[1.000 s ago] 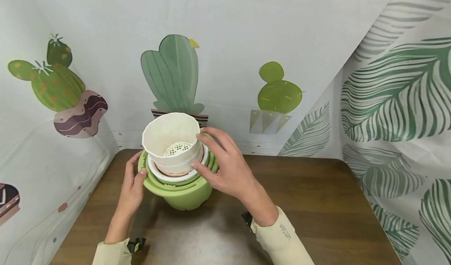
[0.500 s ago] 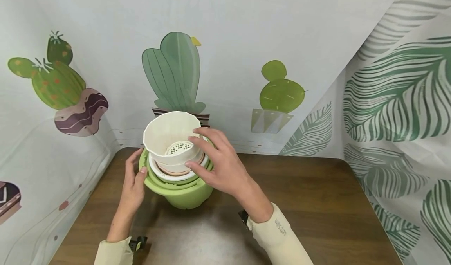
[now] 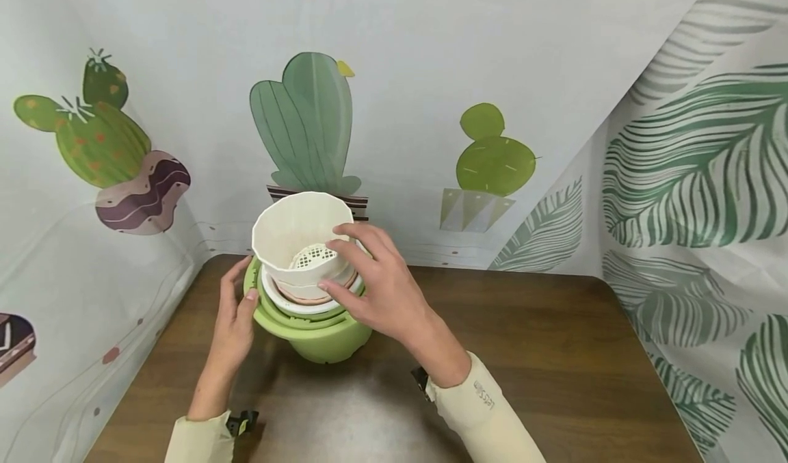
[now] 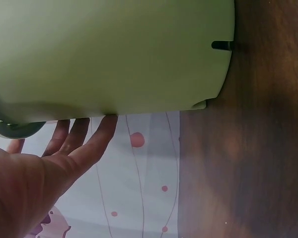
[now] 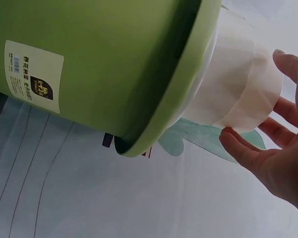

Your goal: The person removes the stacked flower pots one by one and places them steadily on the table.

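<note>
A nested stack of flowerpots stands in the head view. The outermost is a green flowerpot point(image 3: 326, 340), with another green rim, a white pot point(image 3: 271, 288) and a pinkish rim inside it. On top sits a cream pot point(image 3: 295, 223) with a perforated bottom, tilted toward me. My left hand point(image 3: 232, 326) holds the green flowerpot's left side, thumb at the rim; in the left wrist view its fingers point(image 4: 102, 134) meet the outer wall. My right hand point(image 3: 388, 282) is spread at the cream pot's right side, fingers bent loosely; whether each fingertip touches is unclear.
A brown wooden table point(image 3: 505, 353) extends right of the stack and in front of it. Behind rises a cloth backdrop point(image 3: 406, 107) printed with cacti and leaves. The green flowerpot carries a white label point(image 5: 34, 77) in the right wrist view.
My right hand has shifted left across the cream pot's right rim. The pots keep their place on the table, and my left hand stays at the green flowerpot.
</note>
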The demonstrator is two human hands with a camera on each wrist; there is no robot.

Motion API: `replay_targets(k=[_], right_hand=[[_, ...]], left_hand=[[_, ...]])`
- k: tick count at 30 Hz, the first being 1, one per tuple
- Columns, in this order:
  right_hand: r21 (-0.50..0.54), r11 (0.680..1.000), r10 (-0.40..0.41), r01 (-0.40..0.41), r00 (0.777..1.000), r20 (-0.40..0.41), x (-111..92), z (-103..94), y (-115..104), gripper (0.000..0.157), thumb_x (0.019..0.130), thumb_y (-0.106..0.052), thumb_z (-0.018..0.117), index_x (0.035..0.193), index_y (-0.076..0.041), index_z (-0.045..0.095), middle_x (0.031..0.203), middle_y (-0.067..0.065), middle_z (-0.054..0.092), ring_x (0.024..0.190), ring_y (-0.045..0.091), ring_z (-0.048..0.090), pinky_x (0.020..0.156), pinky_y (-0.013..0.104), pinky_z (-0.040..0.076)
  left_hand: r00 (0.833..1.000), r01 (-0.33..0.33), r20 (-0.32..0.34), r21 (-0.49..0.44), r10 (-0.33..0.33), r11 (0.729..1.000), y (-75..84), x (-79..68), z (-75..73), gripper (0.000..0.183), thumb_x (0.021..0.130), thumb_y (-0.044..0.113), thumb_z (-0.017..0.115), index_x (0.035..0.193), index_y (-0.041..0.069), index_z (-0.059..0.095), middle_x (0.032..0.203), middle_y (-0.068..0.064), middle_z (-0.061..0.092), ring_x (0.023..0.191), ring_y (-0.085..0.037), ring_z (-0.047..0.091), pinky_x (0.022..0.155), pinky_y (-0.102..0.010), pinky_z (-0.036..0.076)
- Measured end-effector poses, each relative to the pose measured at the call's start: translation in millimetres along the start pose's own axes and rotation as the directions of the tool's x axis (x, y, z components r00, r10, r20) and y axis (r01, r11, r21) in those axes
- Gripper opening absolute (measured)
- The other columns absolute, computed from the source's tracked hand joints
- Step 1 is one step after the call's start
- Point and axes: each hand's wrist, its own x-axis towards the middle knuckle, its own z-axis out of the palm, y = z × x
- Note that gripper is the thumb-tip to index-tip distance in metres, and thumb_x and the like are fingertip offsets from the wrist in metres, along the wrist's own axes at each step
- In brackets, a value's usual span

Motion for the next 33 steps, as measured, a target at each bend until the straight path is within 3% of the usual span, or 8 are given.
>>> replay_targets(k=[11, 33], right_hand=[[0.003, 1.0, 0.01, -0.01, 0.998, -0.062, 1.6, 4.6, -1.4, 0.035, 0.087, -0.019, 0.088, 0.11, -0.006, 0.067, 0.132, 0.013, 0.065, 0.126, 0.031, 0.059, 0.111, 0.036, 0.046], [0.025, 0.999, 0.027, -0.024, 0.996, -0.089, 6.2, 6.3, -7.1, 0.034, 0.084, -0.016, 0.089, 0.107, -0.006, 0.066, 0.128, 0.013, 0.066, 0.124, 0.03, 0.059, 0.111, 0.035, 0.046]], left_hand=[[1.0, 0.001, -0.004, 0.0, -0.001, 1.0, -1.7, 0.8, 2.4, 0.054, 0.111, 0.01, 0.043, 0.165, 0.015, 0.035, 0.142, -0.005, 0.048, 0.123, -0.014, 0.05, 0.097, -0.016, 0.042], [1.0, 0.004, -0.005, 0.003, -0.004, 1.0, 1.5, -0.1, 0.7, 0.054, 0.112, 0.01, 0.041, 0.165, 0.017, 0.034, 0.139, -0.007, 0.049, 0.122, -0.015, 0.051, 0.096, -0.016, 0.043]])
